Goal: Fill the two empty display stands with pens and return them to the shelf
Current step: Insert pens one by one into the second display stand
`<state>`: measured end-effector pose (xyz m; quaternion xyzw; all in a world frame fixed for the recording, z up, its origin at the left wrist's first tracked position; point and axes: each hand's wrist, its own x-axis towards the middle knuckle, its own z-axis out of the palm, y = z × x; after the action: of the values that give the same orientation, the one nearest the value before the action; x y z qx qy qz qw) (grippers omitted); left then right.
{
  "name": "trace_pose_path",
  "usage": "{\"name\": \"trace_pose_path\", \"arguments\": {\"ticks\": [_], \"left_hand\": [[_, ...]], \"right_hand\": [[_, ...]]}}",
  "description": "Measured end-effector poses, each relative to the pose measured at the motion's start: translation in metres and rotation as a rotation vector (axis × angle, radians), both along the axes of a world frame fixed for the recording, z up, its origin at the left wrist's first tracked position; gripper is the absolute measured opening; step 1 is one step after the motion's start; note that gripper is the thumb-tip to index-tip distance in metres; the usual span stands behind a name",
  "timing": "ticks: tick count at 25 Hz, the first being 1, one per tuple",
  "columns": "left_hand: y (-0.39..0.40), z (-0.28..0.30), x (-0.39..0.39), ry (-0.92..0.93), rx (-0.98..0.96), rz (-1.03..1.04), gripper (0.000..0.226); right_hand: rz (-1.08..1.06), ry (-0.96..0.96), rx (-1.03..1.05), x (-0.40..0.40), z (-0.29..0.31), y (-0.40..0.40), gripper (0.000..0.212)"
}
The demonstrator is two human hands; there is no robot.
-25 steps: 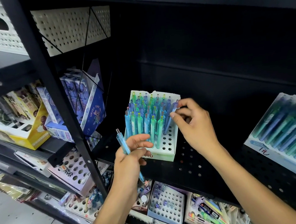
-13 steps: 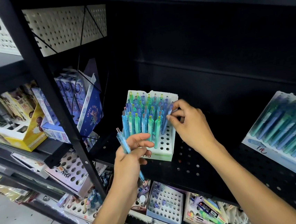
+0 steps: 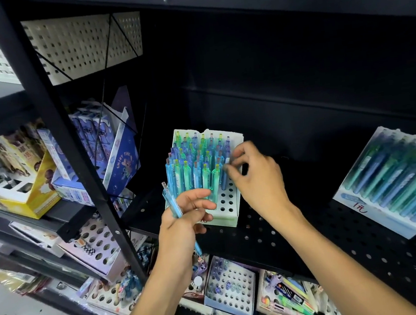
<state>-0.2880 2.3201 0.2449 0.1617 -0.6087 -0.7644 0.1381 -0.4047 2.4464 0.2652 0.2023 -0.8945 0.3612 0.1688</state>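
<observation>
Since a second ago the right hand [image 3: 257, 178] has gone from pinching a blue pen at the stand's right edge to sitting just beside that pen, which now stands in a hole in the right-hand column. Its fingers are curled and motion-blurred near the pen's top; I cannot tell whether they still pinch it or have let go.

The left hand [image 3: 182, 220] has barely moved. It grips one spare light-blue pen [image 3: 172, 203] between thumb and fingers, tip pointing down, in front of the stand's lower left corner.

On the black perforated shelf [image 3: 298, 235] the white pen stand [image 3: 228, 206] leans back, most of its holes filled with blue and green pens [image 3: 197, 163]. Several holes at its lower right remain open, so this stand is not yet full. The spare pen would fill one of them; the rest seem to need more stock.

Well apart to the right on the same shelf, a second stand [image 3: 392, 182] looks fully packed with similar pens and already in place. By my judgement one stand is finished and the other is most of the way there, already sitting on the shelf.
</observation>
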Motion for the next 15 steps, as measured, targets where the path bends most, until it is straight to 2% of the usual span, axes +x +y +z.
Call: {"name": "trace_pose_path", "arguments": {"ticks": [2, 3, 6, 8, 10, 12, 14, 15], "left_hand": [[-0.002, 0.0, 0.0, 0.004, -0.023, -0.02, 0.039], [-0.003, 0.001, 0.0, 0.007, -0.043, -0.044, 0.038], [0.003, 0.007, -0.002, -0.04, -0.14, -0.163, 0.031], [0.01, 0.012, -0.003, -0.067, -0.182, -0.252, 0.025], [0.011, 0.014, -0.004, -0.041, -0.24, -0.31, 0.026], [0.006, 0.011, -0.005, 0.013, -0.307, -0.325, 0.018], [-0.004, 0.006, -0.001, 0.046, -0.359, -0.245, 0.016], [-0.009, 0.004, 0.0, 0.072, -0.374, -0.169, 0.017]], "right_hand": [[0.042, 0.137, -0.186, 0.018, 0.0, 0.002, 0.011], [0.143, 0.137, -0.269, 0.029, 0.002, 0.002, 0.009], [0.473, -0.071, -0.279, 0.052, 0.009, -0.001, 0.015], [0.551, -0.184, -0.251, 0.053, 0.01, -0.001, 0.009], [0.553, -0.274, -0.333, 0.052, 0.012, 0.002, 0.002], [0.464, -0.304, -0.56, 0.048, 0.019, 0.008, 0.01], [0.314, -0.307, -0.84, 0.035, 0.028, 0.018, 0.014], [0.238, -0.293, -0.915, 0.028, 0.032, 0.023, 0.014]]}}
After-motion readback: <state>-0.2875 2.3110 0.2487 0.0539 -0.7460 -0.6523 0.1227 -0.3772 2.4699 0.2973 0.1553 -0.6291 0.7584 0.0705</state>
